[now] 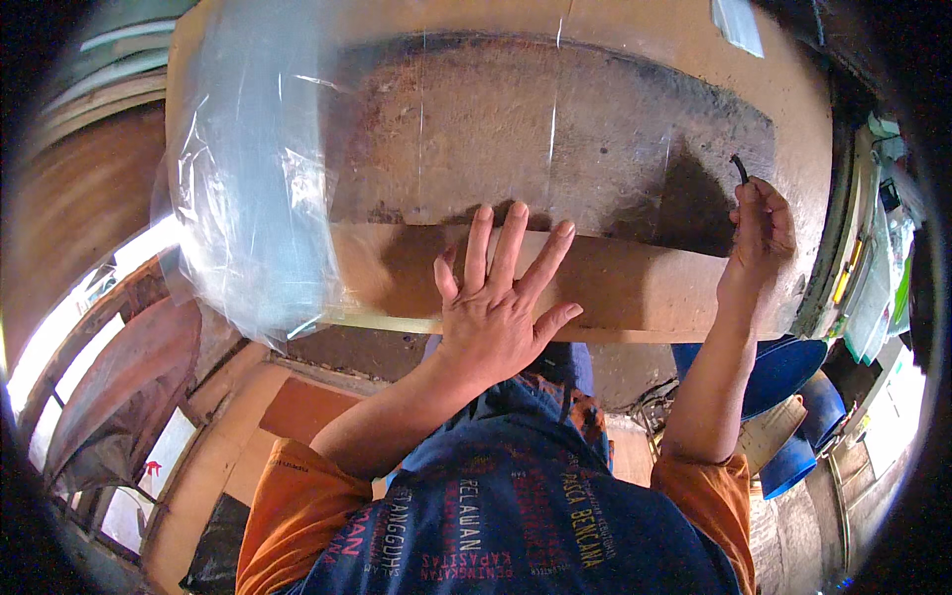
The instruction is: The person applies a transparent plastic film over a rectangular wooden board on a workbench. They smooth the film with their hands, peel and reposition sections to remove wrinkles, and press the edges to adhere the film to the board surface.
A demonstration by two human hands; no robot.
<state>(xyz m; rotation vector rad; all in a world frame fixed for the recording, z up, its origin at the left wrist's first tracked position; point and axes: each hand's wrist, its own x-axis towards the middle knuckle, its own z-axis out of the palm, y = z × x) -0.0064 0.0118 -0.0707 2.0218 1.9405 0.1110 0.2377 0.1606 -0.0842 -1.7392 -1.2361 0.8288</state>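
Note:
My left hand (504, 283) is open, fingers spread, palm down at the near edge of a dark, worn brown panel (476, 129) on the table. At the panel's right end, my right hand (762, 226) pinches a short, thin, black, slightly curved stick-like piece (740, 170) between thumb and fingers. The piece points up and away from me; its lower end is hidden in the grip. To the left of my left hand, clear plastic sheeting (253, 198) lies in a crinkled, shiny stack across the table. Thin white streaks cross the panel.
The light brown table (694, 288) has its near edge just before my body. Blue containers (783, 382) stand below it at the right. Plastic bags (878, 288) hang past the right edge. A small clear piece (737, 27) lies at the far right. Dark cloth (129, 387) hangs at the left.

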